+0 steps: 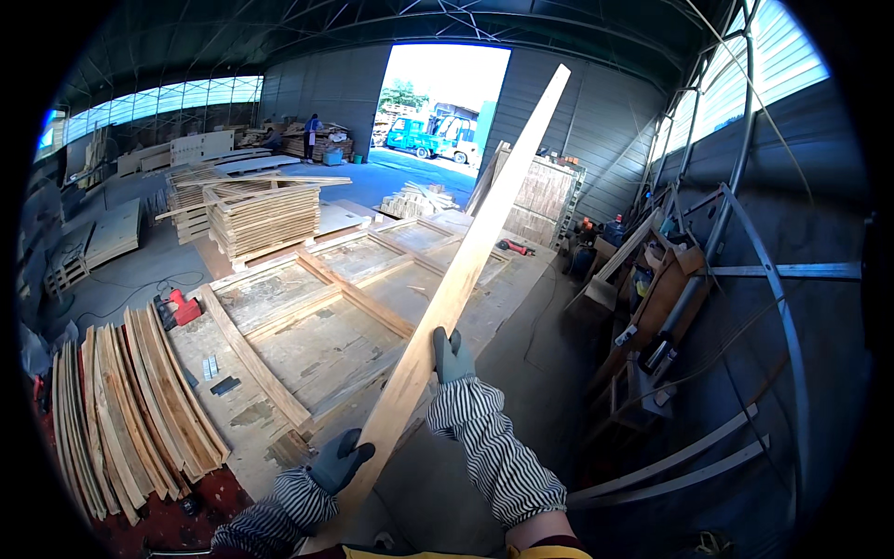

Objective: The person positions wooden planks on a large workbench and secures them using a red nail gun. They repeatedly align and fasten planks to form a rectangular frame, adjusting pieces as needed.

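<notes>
Long pale plank [475, 242] in both my gloved hands, tilted up and away to the right, top end high against the grey shed wall. My left hand [337, 462] grips its lower end; my right hand [452, 356] wraps its right edge higher up. Striped sleeves on both arms. Under the plank, a big wooden frame [317, 317] lies flat on the worktable. Curved boards [130, 410] stand on edge at my left, a red tool [179, 307] just beyond. Stacked timber [261, 219] further back.
</notes>
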`<state>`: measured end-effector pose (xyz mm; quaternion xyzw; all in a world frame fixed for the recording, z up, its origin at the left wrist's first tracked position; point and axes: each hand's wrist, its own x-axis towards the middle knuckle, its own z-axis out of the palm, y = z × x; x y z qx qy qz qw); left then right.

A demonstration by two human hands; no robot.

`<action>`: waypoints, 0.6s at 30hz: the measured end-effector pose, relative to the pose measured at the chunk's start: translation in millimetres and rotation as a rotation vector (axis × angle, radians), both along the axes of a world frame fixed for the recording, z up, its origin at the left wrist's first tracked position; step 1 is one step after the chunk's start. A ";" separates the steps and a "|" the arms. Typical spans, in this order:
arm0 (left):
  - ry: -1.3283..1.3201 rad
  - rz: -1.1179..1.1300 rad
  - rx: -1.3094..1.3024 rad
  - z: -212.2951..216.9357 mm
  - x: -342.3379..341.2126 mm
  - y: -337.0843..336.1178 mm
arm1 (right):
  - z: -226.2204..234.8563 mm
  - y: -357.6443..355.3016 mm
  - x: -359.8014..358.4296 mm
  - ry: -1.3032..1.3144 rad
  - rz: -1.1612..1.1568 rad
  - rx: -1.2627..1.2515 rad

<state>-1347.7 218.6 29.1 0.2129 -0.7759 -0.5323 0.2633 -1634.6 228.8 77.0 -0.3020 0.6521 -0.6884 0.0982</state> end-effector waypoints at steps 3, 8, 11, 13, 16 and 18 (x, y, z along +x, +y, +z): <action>0.018 -0.043 -0.065 -5.3 -57.8 -23.6 | 86.2 -7.0 -25.0 -0.212 -0.155 0.038; 0.260 -0.069 -0.169 -51.3 -191.7 -44.3 | 91.4 -47.8 -118.4 0.019 -0.492 0.082; 0.133 -0.065 -0.389 -70.1 -258.8 -52.7 | 93.2 -49.8 -149.8 0.057 -0.364 -0.160; 0.098 -0.130 -0.227 -39.9 -269.1 -45.5 | 106.7 -38.9 -155.7 0.104 -0.383 -0.111; 0.157 -0.122 -0.224 -15.2 -274.4 -75.5 | 109.4 -33.0 -192.8 0.166 -0.273 -0.223; 0.126 0.003 -0.289 7.4 -267.5 -109.7 | 102.0 -34.0 -218.0 0.123 -0.173 -0.238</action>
